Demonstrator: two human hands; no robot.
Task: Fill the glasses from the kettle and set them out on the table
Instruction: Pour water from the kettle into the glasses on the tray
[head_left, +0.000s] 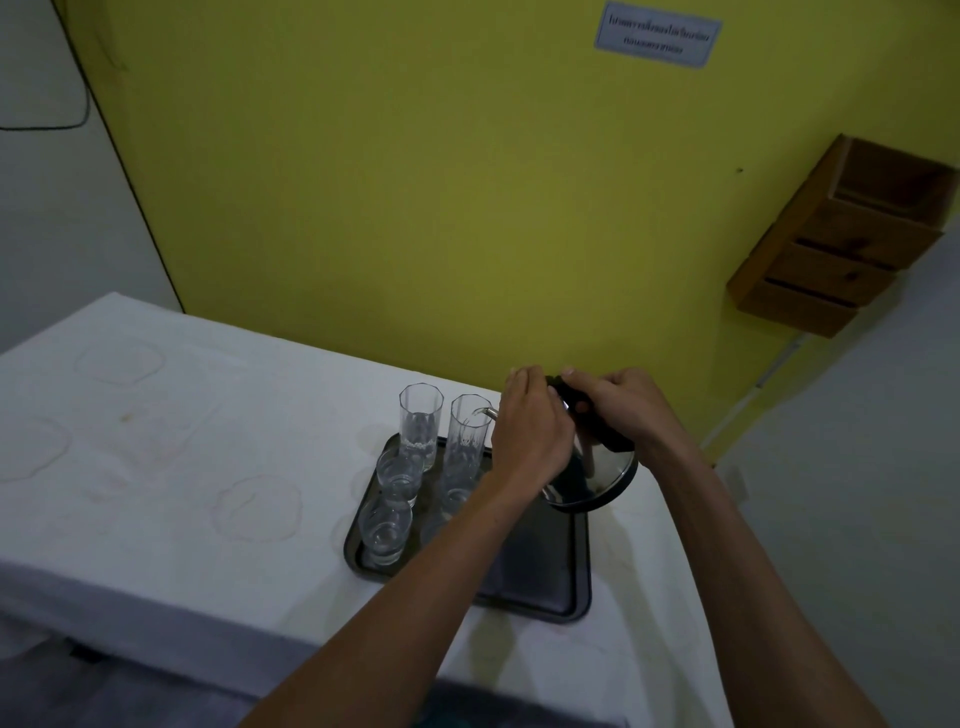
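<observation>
The kettle (592, 478) hangs tipped over the black tray (540, 566), its spout at the rim of a tall glass (467, 441); the right hand (618, 410) has its fingers clamped on the black handle; the left hand (530, 426) lies on the kettle's top, fingers together; both forearms reach forward; other glasses stand on the tray; the desk (182, 467) wears a stained white cloth before a yellow wall (415, 182).
</observation>
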